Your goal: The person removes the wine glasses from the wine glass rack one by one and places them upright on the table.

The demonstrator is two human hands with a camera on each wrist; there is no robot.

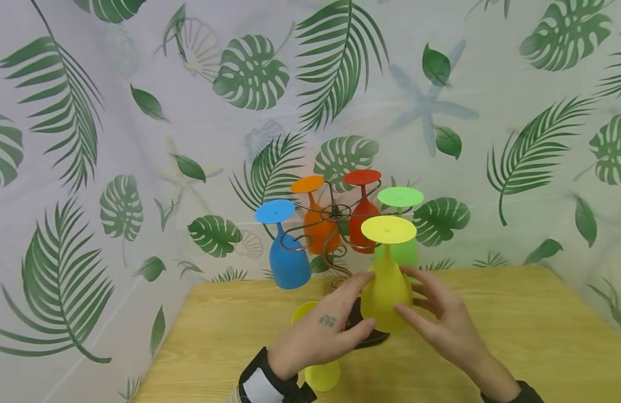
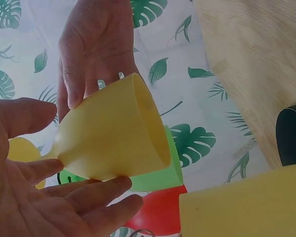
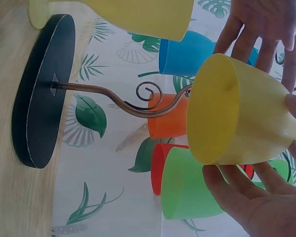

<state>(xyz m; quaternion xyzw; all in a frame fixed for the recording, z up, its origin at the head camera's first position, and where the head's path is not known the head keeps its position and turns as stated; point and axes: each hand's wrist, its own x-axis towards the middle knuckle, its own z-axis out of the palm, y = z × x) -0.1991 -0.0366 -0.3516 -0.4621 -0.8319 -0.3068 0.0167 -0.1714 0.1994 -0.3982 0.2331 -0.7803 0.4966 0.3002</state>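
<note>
An upside-down yellow plastic goblet [image 1: 388, 296] is between the two hands, its round foot uppermost, beside the front right of a bronze wire rack [image 1: 335, 211]. My right hand [image 1: 443, 319] holds its bowl from the right, thumb in front and fingers behind. From the left, my left hand [image 1: 323, 330] touches the bowl with fairly straight fingers; in the left wrist view its thumb stands apart from the goblet. Whether a rack hook bears the goblet's foot, I cannot tell. A second yellow goblet [image 1: 323, 376] stands upright on the table, partly hidden by the left forearm.
Blue [image 1: 289, 263], orange [image 1: 320, 229], red [image 1: 363, 221] and green [image 1: 401, 197] goblets hang upside down on the rack. Its black base [image 3: 42, 94] rests on the wooden table [image 1: 517, 313]. Behind is a leaf-patterned cloth [image 1: 492, 45].
</note>
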